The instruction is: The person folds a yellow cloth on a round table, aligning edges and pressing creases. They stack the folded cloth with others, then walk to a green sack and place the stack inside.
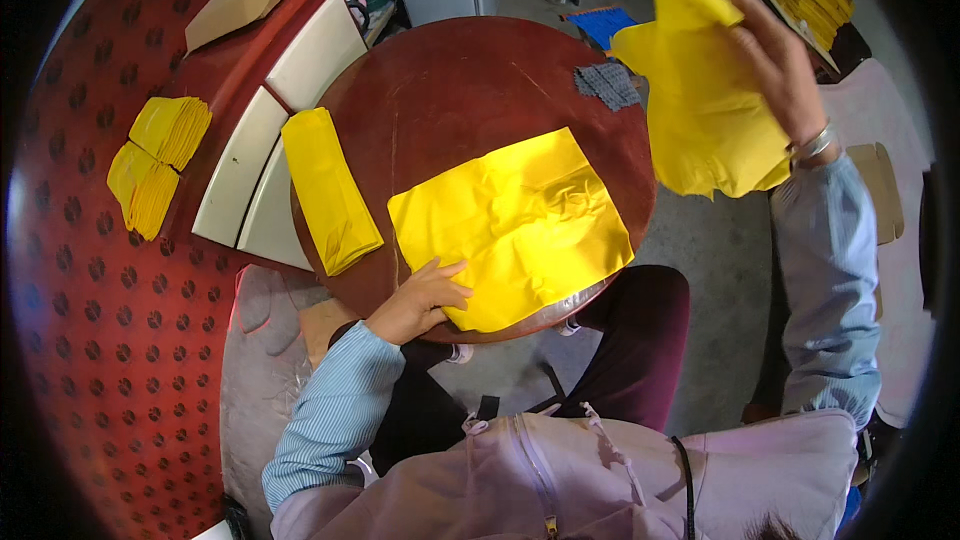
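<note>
While the left hand (420,298) lies flat with fingers spread on the near-left corner of the yellow sheet (512,225), nothing else pins that sheet to the round table (470,80). It is open, pressing down, not gripping. The sheet's near edge hangs slightly past the table rim, so a slackened palm or a tug could let it slide off toward the lap.

Right hand (775,65) is raised off to the right, beyond the table edge, closed on the upper part of a second yellow piece (705,105). That piece hangs loose and bunched below the fingers. Held only by its top, it could slip out, or swing down and drag across the flat sheet, rucking it. How firm the hold is I can't quite judge; the fisheye bends that corner badly.

Look of the flat sheet: bright yellow, thin, roughly square, set a bit askew. Heavy creasing right of centre, where wrinkles gather into a knot; smoother toward the left. It reads as soft and limp, likely to fold over on itself if shifted carelessly.

Also on the table: a folded yellow bundle (330,190) at the left, close beside the sheet but apart, and a small grey patch (607,84) at the far right. More yellow stacks (160,160) sit well apart on the red dotted surface.
</note>
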The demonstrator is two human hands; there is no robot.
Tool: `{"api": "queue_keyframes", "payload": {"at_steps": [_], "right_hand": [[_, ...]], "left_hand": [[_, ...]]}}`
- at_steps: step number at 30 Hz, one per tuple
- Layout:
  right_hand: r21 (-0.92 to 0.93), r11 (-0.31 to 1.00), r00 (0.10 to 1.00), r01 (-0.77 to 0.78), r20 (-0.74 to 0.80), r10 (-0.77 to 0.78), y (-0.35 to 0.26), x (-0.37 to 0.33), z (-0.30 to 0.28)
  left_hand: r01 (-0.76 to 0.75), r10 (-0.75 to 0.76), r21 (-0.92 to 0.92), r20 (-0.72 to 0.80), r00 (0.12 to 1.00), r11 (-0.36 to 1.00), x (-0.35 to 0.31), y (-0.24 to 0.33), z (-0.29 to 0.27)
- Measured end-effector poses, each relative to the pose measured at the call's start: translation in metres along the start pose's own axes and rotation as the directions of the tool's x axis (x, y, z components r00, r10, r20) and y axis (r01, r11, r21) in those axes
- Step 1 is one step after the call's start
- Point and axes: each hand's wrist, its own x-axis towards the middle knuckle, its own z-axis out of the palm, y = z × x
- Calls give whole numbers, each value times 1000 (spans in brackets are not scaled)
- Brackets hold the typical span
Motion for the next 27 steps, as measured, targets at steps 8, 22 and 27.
{"api": "queue_keyframes", "payload": {"at_steps": [8,22,27], "right_hand": [[-170,965,980,199,56,-192,-83,-82,178],[117,991,988,-59,149,41,-110,-170,277],[224,972,981,65,164,-104,-102,-178,279]], "left_hand": [[-34,26,105,79,997,994,-1,-6,-12],[270,-392,-702,-15,920,660,-7,26,-5],[-71,-519,-991,-4,855,-110,22,28,-6]]}}
